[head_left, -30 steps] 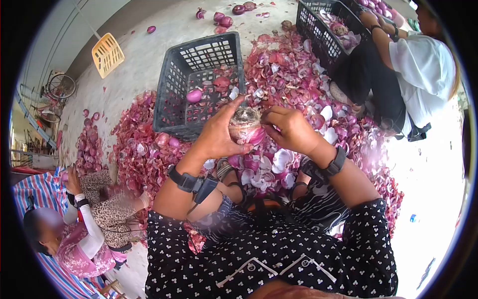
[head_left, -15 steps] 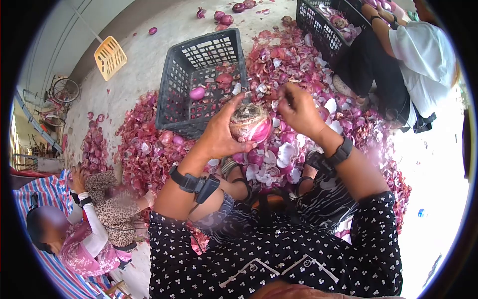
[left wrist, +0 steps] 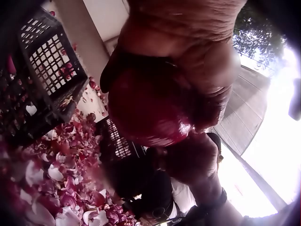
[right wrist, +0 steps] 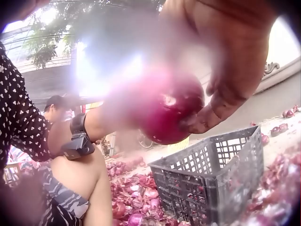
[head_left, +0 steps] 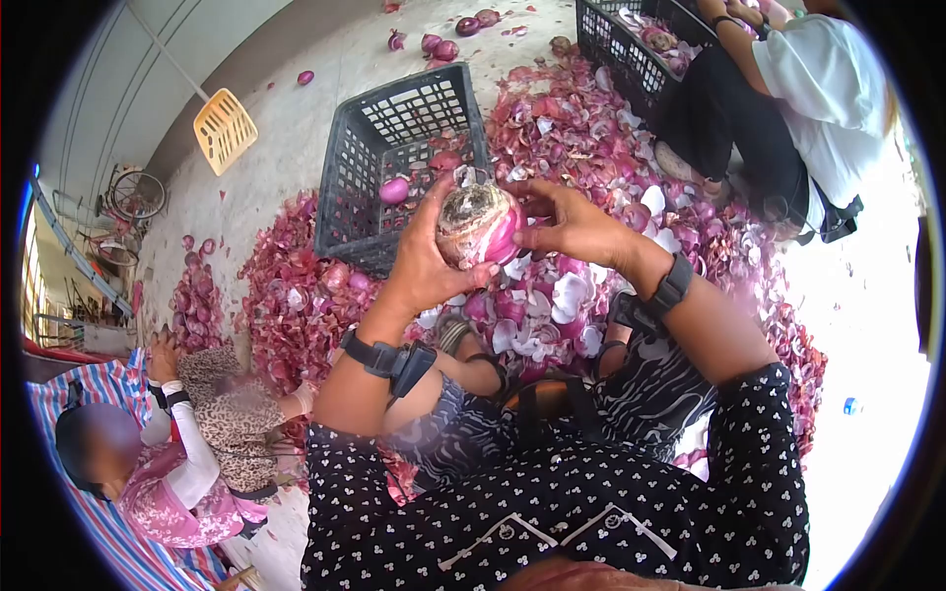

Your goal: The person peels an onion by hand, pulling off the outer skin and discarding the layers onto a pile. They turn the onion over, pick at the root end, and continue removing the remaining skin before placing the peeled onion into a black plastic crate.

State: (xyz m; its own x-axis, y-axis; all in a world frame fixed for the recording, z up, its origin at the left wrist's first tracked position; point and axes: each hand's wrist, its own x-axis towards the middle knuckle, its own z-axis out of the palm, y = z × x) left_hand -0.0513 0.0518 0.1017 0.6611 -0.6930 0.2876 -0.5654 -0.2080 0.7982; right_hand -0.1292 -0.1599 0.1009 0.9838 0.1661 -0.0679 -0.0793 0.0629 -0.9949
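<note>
In the head view my left hand [head_left: 426, 258] grips a large red onion [head_left: 483, 229], fingers and thumb curled round its left side. The root end faces up, rough and dark with pale dry skin about it, while glossy purple shows on the right. My right hand [head_left: 572, 225] holds the right side of the same onion, with curled fingers at the upper edge and the thumb lower down. In the right wrist view its fingertips [right wrist: 200, 123] press on the shiny purple surface. Smooth purple skin of the onion [left wrist: 146, 108] fills the middle of the left wrist view.
A black plastic crate [head_left: 345, 148] stands just beyond the hands, with an onion [head_left: 394, 190] and skins inside. Peeled skins [head_left: 542, 118] cover the floor around it. One person [head_left: 828, 89] sits by another crate [head_left: 616, 49] at right; a second person [head_left: 168, 492] sits at left.
My right hand came off the onion, moved up and right, and is now back on its right side. The left hand kept its grip; more bare purple faces the head camera now.
</note>
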